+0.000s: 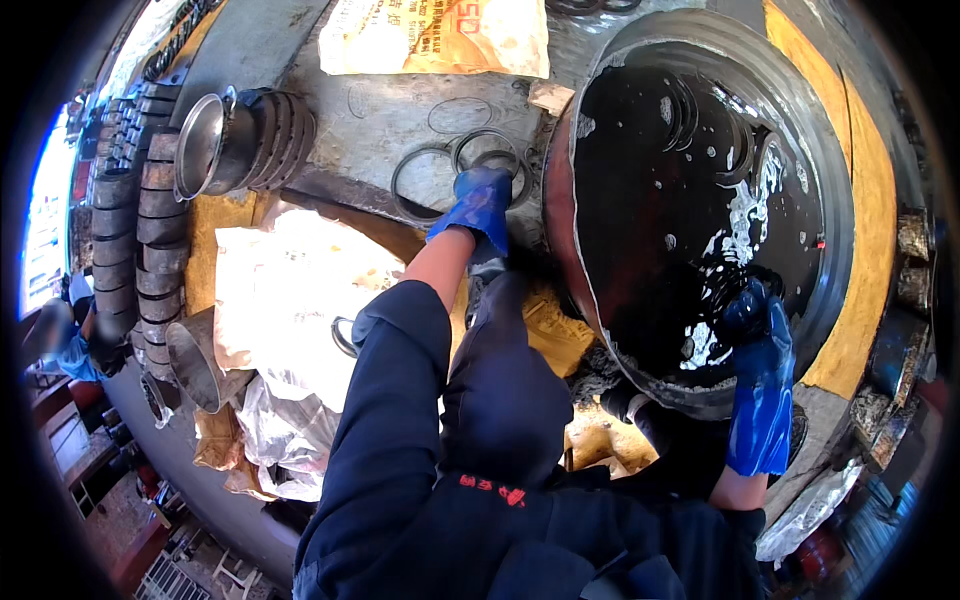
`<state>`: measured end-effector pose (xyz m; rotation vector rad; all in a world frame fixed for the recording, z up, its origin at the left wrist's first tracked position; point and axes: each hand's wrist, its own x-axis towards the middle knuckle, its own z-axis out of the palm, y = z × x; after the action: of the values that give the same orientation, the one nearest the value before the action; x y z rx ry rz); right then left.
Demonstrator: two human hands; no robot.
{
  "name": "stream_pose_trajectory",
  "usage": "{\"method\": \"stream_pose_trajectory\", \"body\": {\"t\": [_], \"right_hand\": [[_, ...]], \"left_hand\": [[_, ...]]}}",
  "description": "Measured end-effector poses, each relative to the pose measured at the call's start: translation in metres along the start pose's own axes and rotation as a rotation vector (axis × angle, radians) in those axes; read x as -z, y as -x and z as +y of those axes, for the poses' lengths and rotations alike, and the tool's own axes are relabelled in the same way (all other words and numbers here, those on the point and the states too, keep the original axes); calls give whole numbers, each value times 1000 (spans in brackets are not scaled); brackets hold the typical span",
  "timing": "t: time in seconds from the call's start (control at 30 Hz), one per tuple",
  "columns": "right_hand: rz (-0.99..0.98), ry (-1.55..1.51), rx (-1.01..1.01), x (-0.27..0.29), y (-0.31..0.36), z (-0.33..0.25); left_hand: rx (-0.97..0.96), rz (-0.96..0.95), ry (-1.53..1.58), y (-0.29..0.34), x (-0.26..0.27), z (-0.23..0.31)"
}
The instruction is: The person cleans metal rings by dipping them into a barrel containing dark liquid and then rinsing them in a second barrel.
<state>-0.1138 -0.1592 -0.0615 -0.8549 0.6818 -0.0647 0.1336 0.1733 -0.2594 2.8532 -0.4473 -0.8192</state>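
My left hand (480, 205), in a blue rubber glove, is closed on the near edge of a dark metal ring (486, 133) over the grey worktop. Beside it, another thin ring (394, 186) lies partly under the glove. My right hand (755, 318), gloved in blue too, reaches into a large round tub (562, 205) of black liquid (635, 220). Its fingers are blackened and blend into the liquid, so their grip is hidden. Some curved ring edges (684, 115) show in the liquid at the tub's far side.
Stacked metal rings (285, 140) and a round metal pan (203, 147) stand at the left, near columns of dark cylinders (160, 215). White sacking (290, 290) lies left of my legs. A printed sack (435, 38) and a wood block (549, 96) sit at the back.
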Motion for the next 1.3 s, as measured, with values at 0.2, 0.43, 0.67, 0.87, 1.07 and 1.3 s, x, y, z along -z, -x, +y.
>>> {"method": "stream_pose_trajectory", "body": {"t": [0.2, 0.43, 0.67, 0.87, 1.07, 1.3], "right_hand": [[213, -14, 47, 21, 8, 0], [145, 279, 138, 40, 10, 0], [154, 330, 89, 22, 10, 0], [252, 116, 10, 19, 11, -3], [271, 143, 3, -14, 17, -3], [-103, -19, 25, 38, 16, 4]], "left_hand": [[-60, 4, -147, -19, -20, 9], [-88, 19, -122, -22, -32, 8], [-79, 180, -103, -31, -70, 3], [-33, 260, -182, -25, -82, 24], [53, 100, -82, -22, -76, 25], [-66, 300, -175, -22, -69, 25]]}}
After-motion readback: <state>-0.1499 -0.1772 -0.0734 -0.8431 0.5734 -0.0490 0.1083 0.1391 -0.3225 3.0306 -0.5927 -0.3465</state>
